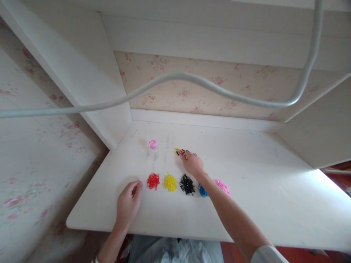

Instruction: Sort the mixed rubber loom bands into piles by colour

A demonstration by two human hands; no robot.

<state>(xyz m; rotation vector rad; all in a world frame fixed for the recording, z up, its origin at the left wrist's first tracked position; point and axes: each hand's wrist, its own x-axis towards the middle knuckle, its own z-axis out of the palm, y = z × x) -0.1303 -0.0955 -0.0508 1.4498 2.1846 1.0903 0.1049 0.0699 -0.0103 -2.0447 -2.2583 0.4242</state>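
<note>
My right hand (193,164) reaches across the desk to a small pile of mixed-colour rubber bands (179,152). Its fingers are pinched together at the pile, and what sits between the fingertips is hidden. Along the front lie sorted piles of small bands: red (153,181), yellow (169,182), black (187,185), blue (203,190) and pink (221,186). My right forearm partly covers the blue and pink ones. Just left of the red pile, my left hand (129,201) rests on the desk with curled fingers, thumb against forefinger, and nothing shows in it.
A small clear container with a pink top (153,145) stands behind the red pile. The white desk (260,190) has a side panel (109,84) at left and a low back ledge (208,120). A pale cable (175,76) crosses the upper view.
</note>
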